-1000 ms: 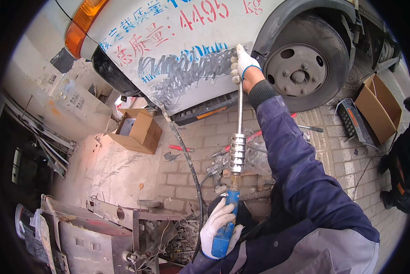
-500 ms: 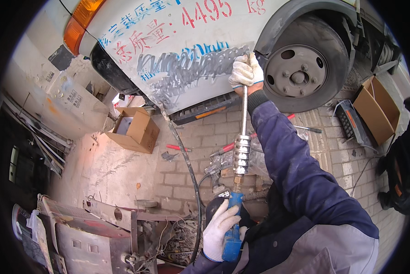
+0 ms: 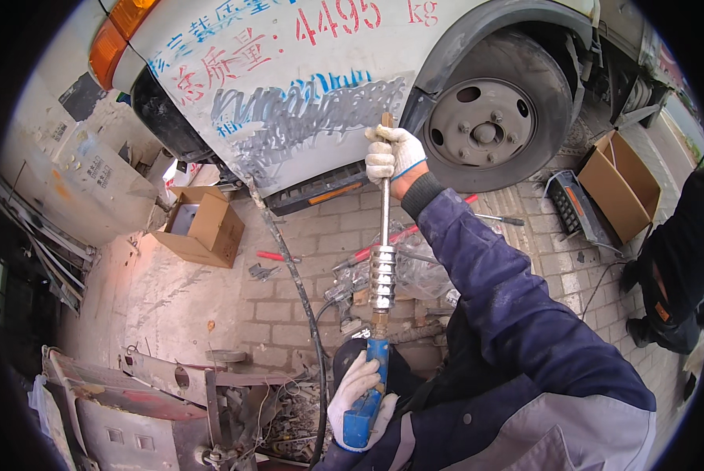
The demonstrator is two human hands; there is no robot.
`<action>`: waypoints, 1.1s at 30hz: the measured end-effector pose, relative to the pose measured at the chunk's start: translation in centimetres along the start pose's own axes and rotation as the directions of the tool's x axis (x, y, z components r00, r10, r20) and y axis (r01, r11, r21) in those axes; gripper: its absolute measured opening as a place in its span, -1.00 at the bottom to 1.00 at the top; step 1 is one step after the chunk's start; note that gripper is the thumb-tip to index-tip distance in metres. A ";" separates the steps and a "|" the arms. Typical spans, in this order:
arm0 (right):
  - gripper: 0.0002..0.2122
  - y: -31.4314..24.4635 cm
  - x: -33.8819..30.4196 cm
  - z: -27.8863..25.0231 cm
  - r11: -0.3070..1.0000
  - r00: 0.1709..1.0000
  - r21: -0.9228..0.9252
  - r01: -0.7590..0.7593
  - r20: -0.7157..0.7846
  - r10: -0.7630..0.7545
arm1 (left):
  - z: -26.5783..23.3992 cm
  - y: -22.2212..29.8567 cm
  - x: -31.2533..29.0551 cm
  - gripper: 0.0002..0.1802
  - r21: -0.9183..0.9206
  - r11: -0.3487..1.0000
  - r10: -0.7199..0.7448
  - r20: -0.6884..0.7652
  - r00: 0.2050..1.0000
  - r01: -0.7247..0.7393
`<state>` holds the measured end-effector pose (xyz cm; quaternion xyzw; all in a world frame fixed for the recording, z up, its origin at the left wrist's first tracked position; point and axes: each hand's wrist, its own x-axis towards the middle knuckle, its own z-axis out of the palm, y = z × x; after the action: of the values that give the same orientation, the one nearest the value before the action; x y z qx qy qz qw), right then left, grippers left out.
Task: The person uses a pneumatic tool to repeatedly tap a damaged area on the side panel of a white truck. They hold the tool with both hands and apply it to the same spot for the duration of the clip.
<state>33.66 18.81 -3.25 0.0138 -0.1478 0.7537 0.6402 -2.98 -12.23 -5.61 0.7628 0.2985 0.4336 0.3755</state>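
Observation:
A slide hammer (image 3: 383,276) with a ribbed chrome weight on a steel rod stretches from my lap toward the vehicle panel. Its blue handle (image 3: 360,412) lies in my left hand (image 3: 350,399), gloved in white, with the fingers wrapped round it. My right hand (image 3: 396,155), in a white glove too, is closed round the rod near its far end. The brownish square tip (image 3: 387,119) sticks out beyond that fist. Behind the tip is the white panel (image 3: 313,169), smeared with grey over blue marks; whether they touch I cannot tell.
A wheel (image 3: 489,125) stands right of the panel. Cardboard boxes are on the left (image 3: 203,228) and right (image 3: 623,188). A black hose (image 3: 309,314) runs down to my left, past a metal frame (image 3: 140,408). Another person (image 3: 674,267) is at the far right.
The scene has shifted left in view. My right hand and the hammer's far end have moved back from the grey smear, and the tip now shows. Both hands keep their hold.

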 end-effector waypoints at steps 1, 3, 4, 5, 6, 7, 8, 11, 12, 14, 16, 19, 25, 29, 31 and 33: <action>-0.72 -0.1 0.1 0.1 1.000 1.000 0.013 0.016 -0.011 -0.016 | 0.0 0.0 0.1 -0.43 0.004 1.000 0.005 0.003 1.000 -0.005; -0.76 -0.4 0.3 0.4 1.000 0.999 -0.013 0.003 -0.036 -0.004 | 0.0 0.2 0.3 -0.43 0.010 1.000 0.009 0.007 1.000 -0.009; -0.78 -0.5 0.3 0.5 1.000 0.999 -0.012 -0.008 -0.051 0.007 | -0.1 0.2 0.3 -0.43 0.011 1.000 0.006 0.009 1.000 -0.006; -0.78 -0.7 0.2 0.5 1.000 0.998 -0.015 -0.005 -0.066 0.004 | 0.0 0.2 0.5 -0.43 0.009 1.000 0.006 0.013 1.000 -0.006; -0.78 -0.7 0.1 0.4 1.000 0.998 -0.014 -0.011 -0.070 0.010 | 0.0 0.2 0.6 -0.43 0.018 1.000 0.004 0.015 1.000 -0.005; -0.78 -0.8 0.0 0.4 1.000 0.994 -0.002 -0.007 -0.112 0.007 | 0.0 0.2 0.7 -0.43 0.025 1.000 0.007 0.016 1.000 -0.008; -0.76 -0.8 -0.1 0.3 1.000 0.998 -0.017 -0.009 -0.068 0.008 | 0.0 0.2 0.7 -0.43 0.033 0.999 0.011 0.016 1.000 -0.011; -0.75 -0.7 0.0 -0.1 1.000 0.998 -0.025 -0.006 -0.060 0.004 | 0.0 0.2 0.7 -0.43 0.040 0.999 -0.001 0.021 1.000 0.000; -0.77 -0.7 0.1 -0.2 1.000 0.998 -0.023 -0.018 -0.065 0.016 | -0.1 0.2 0.7 -0.42 0.041 0.999 -0.004 0.019 1.000 0.003; -0.80 -0.5 0.3 -0.4 0.999 0.996 -0.035 -0.018 -0.090 0.014 | -0.1 0.2 0.5 -0.41 0.044 0.999 -0.009 0.017 1.000 0.008; -0.80 -0.3 0.4 -0.4 0.999 0.990 -0.053 0.007 -0.138 -0.014 | -0.1 0.2 0.4 -0.41 0.047 0.999 -0.012 0.012 1.000 0.012; -0.79 0.0 0.4 -0.4 0.997 0.979 -0.083 -0.003 -0.204 -0.014 | -0.1 0.2 0.2 -0.40 0.058 0.998 -0.022 0.013 1.000 0.021; -0.76 0.1 0.3 -0.2 0.996 0.984 -0.085 -0.006 -0.176 -0.009 | 0.0 0.1 -0.1 -0.39 0.031 0.999 -0.037 0.018 0.999 0.037; -0.76 -0.2 0.2 0.0 0.995 0.989 -0.096 -0.004 -0.148 -0.010 | 0.0 0.2 0.0 -0.38 0.013 0.999 -0.038 0.026 0.999 0.038; -0.75 -0.5 0.1 0.1 0.993 0.979 -0.116 0.014 -0.202 -0.037 | 0.1 0.2 0.2 -0.38 0.014 0.999 -0.033 0.025 0.999 0.032; -0.75 -1.0 0.0 0.2 0.996 0.988 -0.088 0.010 -0.153 -0.023 | 0.2 0.3 0.4 -0.38 0.021 0.999 -0.030 0.031 0.999 0.030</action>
<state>34.56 18.86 -2.85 -0.0709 -0.1306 0.7401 0.6559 -2.59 -12.11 -5.21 0.7687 0.3085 0.4129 0.3788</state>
